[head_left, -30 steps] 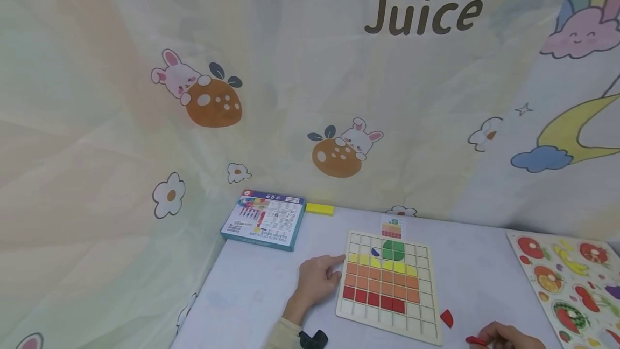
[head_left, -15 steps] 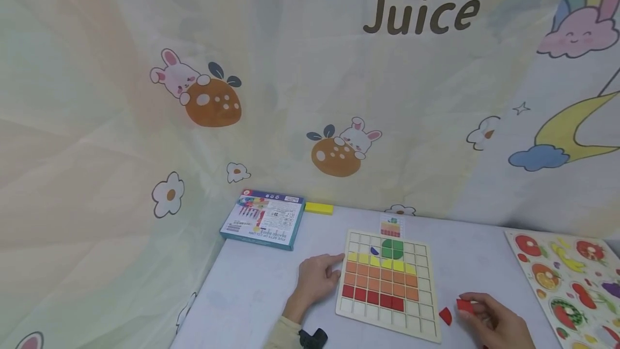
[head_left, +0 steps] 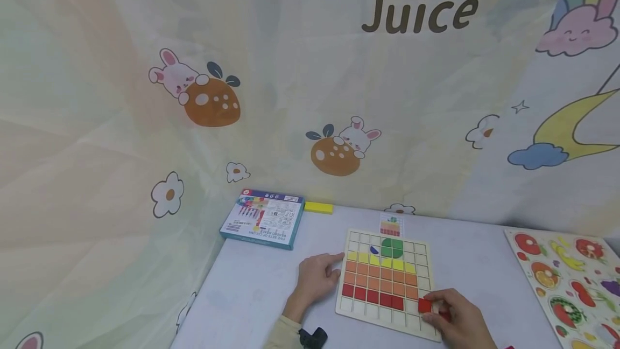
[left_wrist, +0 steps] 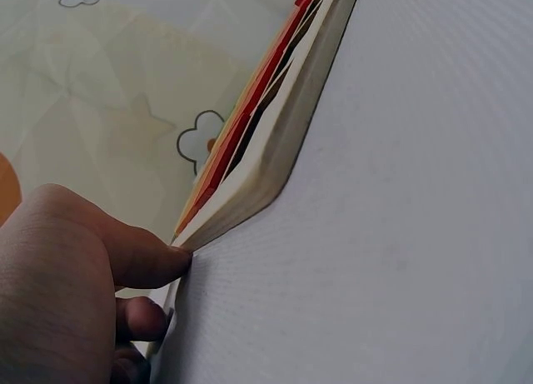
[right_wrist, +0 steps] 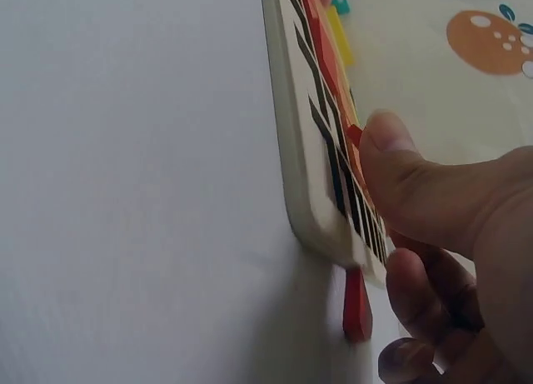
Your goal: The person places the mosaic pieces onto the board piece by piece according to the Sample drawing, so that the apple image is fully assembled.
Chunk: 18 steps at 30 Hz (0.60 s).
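A square wooden grid board [head_left: 422, 263] lies on the white table, holding rows of dark red, orange and yellow pieces [head_left: 393, 264]. Near its top sit green pieces [head_left: 392, 248] and a small blue piece [head_left: 374, 250]. My left hand [head_left: 315, 278] rests at the board's left edge, index finger reaching out to it; the thumb [left_wrist: 158, 261] touches the rim in the left wrist view. Between thumb and index finger my right hand [head_left: 460, 319] pinches a red square tile [head_left: 424, 306] over the board's right side. A loose red piece [right_wrist: 356, 305] lies beside the board, partly hidden by that hand.
A small pattern card [head_left: 390, 225] lies behind the board. At the back left are a flat box [head_left: 263, 220] and a yellow block [head_left: 318, 208]. A fruit picture board [head_left: 557, 263] lies at the right. Printed cloth [head_left: 271, 96] hangs behind the table.
My right hand has lifted the red square tile from the table at the lower right and carried it left over the board's right columns. The left hand has stayed at the board's edge.
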Tool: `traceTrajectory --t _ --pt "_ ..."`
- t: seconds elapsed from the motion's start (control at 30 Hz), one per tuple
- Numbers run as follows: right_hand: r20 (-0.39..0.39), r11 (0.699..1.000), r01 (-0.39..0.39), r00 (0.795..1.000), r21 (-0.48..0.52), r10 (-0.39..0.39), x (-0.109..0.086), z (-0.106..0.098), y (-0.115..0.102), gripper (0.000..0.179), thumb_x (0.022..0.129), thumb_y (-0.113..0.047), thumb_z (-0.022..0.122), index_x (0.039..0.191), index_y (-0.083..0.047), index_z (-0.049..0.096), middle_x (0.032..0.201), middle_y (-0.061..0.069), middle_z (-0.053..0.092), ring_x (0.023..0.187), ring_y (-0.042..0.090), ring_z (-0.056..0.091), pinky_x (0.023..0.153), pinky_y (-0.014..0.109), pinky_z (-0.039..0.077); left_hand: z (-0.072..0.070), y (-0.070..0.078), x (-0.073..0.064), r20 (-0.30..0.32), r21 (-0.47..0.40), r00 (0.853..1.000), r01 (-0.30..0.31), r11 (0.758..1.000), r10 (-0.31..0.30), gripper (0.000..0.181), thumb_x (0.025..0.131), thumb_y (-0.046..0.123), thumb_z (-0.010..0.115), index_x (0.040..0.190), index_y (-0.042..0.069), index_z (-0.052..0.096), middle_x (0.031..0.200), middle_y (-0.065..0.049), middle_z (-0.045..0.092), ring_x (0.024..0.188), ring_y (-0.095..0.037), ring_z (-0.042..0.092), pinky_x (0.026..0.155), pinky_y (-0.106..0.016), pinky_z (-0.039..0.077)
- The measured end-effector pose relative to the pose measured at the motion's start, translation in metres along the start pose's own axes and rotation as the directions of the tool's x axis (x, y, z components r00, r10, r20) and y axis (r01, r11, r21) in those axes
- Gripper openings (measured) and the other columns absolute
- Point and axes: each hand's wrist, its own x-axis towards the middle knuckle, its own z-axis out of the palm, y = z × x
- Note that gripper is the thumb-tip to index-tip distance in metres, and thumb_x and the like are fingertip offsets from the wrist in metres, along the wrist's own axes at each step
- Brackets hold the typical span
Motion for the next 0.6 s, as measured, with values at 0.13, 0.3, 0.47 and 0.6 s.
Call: traceTrajectory --t 0.13,0.3,0.47,0.6 --pt "0.021 1.000 0.023 1.000 0.011 -0.023 0.002 0.004 -0.007 0.037 0.083 -0.024 0.090 0.117 -0.018 0.077 0.106 0.000 0.059 0.085 0.011 0.047 0.068 0.024 0.040 0.000 -0.001 0.000 0.001 -0.001 1.000 -0.003 1.000 0.003 0.038 0.092 0.019 0.078 0.130 0.025 0.078 0.056 0.017 0.043 0.049 0.002 0.034 0.051 -0.019 0.027" --pt "0.051 1.000 0.005 0.999 0.021 -0.006 0.007 0.007 -0.012 0.037 0.082 -0.023 0.091 0.116 -0.018 0.080 0.104 0.001 0.057 0.087 0.014 0.048 0.067 0.025 0.040 0.000 -0.002 0.000 -0.021 0.006 0.999 -0.027 1.000 0.027 0.039 0.091 0.018 0.078 0.129 0.024 0.078 0.056 0.017 0.044 0.050 0.003 0.034 0.051 -0.018 0.028" --pt "0.048 0.999 -0.021 0.999 0.025 0.019 0.009 0.007 -0.012 0.041 0.081 -0.027 0.093 0.118 -0.017 0.080 0.103 0.001 0.060 0.088 0.015 0.050 0.066 0.023 0.041 0.001 -0.003 0.000 -0.020 0.007 0.999 -0.030 1.000 0.030 0.039 0.091 0.019 0.078 0.129 0.025 0.078 0.056 0.017 0.043 0.049 0.003 0.034 0.051 -0.018 0.028" --pt "0.043 0.999 -0.041 0.998 0.027 0.040 0.008 0.007 -0.012 0.038 0.084 -0.030 0.091 0.117 -0.015 0.079 0.105 0.000 0.063 0.091 0.016 0.052 0.067 0.022 0.043 -0.001 -0.002 0.000 -0.002 -0.003 1.000 -0.016 1.000 0.016 0.039 0.091 0.019 0.078 0.130 0.025 0.077 0.056 0.017 0.043 0.049 0.002 0.034 0.051 -0.019 0.028"
